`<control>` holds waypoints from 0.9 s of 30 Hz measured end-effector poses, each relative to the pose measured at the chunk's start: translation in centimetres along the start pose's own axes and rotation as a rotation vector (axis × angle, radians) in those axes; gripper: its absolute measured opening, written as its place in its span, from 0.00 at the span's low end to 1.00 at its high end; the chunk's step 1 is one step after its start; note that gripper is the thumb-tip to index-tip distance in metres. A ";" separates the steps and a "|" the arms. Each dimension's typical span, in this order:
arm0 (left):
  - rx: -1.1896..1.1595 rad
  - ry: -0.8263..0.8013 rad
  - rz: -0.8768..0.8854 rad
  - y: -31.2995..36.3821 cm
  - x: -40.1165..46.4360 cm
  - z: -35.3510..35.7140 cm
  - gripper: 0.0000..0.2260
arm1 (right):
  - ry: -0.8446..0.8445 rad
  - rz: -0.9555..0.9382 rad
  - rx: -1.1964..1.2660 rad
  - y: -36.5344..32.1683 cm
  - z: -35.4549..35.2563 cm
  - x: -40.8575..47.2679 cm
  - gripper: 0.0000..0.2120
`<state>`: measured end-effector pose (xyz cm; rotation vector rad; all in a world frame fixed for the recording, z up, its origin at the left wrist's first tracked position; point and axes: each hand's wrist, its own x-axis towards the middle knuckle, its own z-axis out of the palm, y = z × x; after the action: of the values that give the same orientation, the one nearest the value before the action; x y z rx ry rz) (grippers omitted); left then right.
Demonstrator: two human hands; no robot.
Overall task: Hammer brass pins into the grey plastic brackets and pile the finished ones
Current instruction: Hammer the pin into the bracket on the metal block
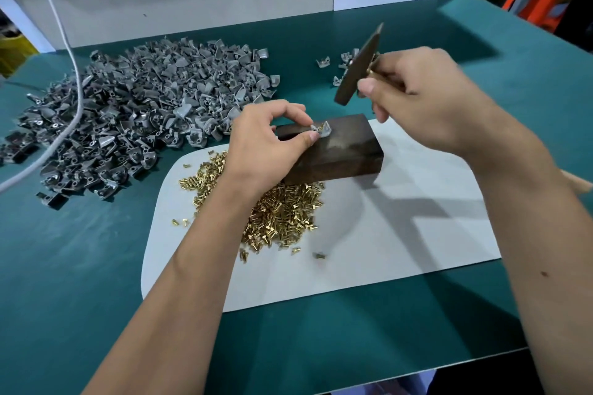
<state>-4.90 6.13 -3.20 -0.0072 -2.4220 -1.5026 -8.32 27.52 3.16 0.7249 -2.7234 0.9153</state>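
My left hand (271,138) pinches a grey plastic bracket (322,131) between thumb and fingers, holding it on top of a dark block (340,151). A brass pin stands in the bracket. My right hand (417,96) grips a small hammer; its dark metal head (359,66) hangs tilted above and to the right of the bracket, not touching it. A heap of brass pins (282,212) lies on the white mat (401,234), partly under my left forearm. A large pile of grey brackets (138,106) covers the table's left side.
A few separate grey brackets (324,61) lie at the back right, partly behind the hammer. A white cable (69,51) runs across the big pile. The green table (80,266) ends near me at the bottom right. An orange object (542,3) stands beyond the far right corner.
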 end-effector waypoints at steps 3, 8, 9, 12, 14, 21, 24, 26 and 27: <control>0.007 -0.014 -0.004 -0.1 0.1 0.3 0.04 | -0.009 -0.019 -0.007 -1.4 0.8 0.0 0.14; -0.033 -0.022 -0.047 -0.1 0.1 0.5 0.03 | -0.099 0.015 -0.131 -1.7 2.1 -0.6 0.15; -0.034 -0.022 -0.054 0.0 0.1 0.5 0.03 | -0.102 0.019 -0.150 -1.8 1.9 -0.7 0.15; -0.013 -0.021 -0.051 0.2 0.2 0.3 0.02 | 0.022 -0.025 -0.127 -2.4 0.7 -0.5 0.16; -0.008 -0.025 -0.054 0.3 0.1 0.2 0.02 | 0.164 -0.042 -0.075 -2.9 0.3 -0.2 0.18; -0.055 -0.036 -0.110 0.3 -0.2 0.3 0.03 | -0.118 0.088 -0.358 -3.2 2.0 -0.2 0.17; -0.036 -0.037 -0.100 0.6 -0.2 0.2 0.03 | 0.140 0.035 -0.257 -3.3 0.4 0.1 0.14; -0.029 -0.041 -0.094 0.6 0.0 0.1 0.03 | 0.212 0.008 -0.233 -4.0 0.7 -0.1 0.16; -0.039 -0.041 -0.098 0.5 0.0 0.1 0.02 | 0.119 0.014 -0.285 -4.1 1.4 -0.2 0.15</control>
<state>-4.83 6.48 -2.79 0.0742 -2.4578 -1.6065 -6.11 23.94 4.05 0.5767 -2.6770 0.5367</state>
